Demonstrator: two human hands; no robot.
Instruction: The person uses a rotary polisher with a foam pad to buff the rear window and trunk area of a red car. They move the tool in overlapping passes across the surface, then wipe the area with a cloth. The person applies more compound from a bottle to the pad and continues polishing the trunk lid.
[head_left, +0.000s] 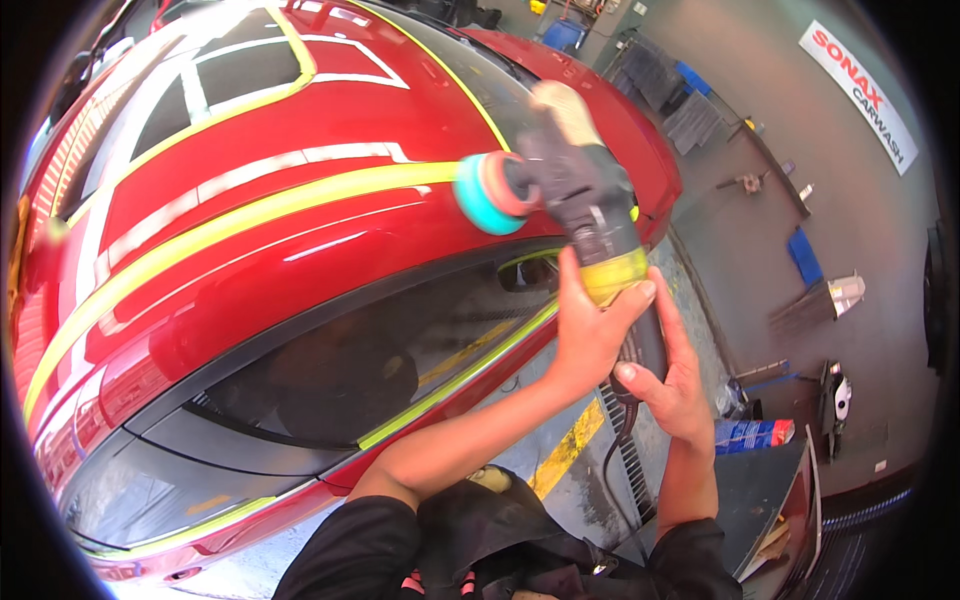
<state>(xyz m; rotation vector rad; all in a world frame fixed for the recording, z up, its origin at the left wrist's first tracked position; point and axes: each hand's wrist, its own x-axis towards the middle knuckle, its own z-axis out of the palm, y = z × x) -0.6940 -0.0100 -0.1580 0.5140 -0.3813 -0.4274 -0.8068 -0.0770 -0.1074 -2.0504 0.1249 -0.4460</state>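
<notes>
My left hand (592, 322) is against the yellow collar and body of a black power polisher (600, 217), its thumb and a finger on either side. Around the rear handle, near the cord, is my right hand (671, 382), with its thumb and fingers spread; how firmly it grips does not show. The polisher is raised, and its teal and orange foam pad (491, 193) faces left over the red car roof (337, 202). Yellow-green masking tape (247, 210) runs along the roof and around the glass. Motion blurs the tool's head and a pale object beyond it.
The car's side window (330, 367) lies below the roof edge. A black cord (611, 465) hangs from the polisher over a floor drain grate (626, 450). At right stand a dark table (739, 487) with a blue and red package (750, 435) and a wall with hanging tools.
</notes>
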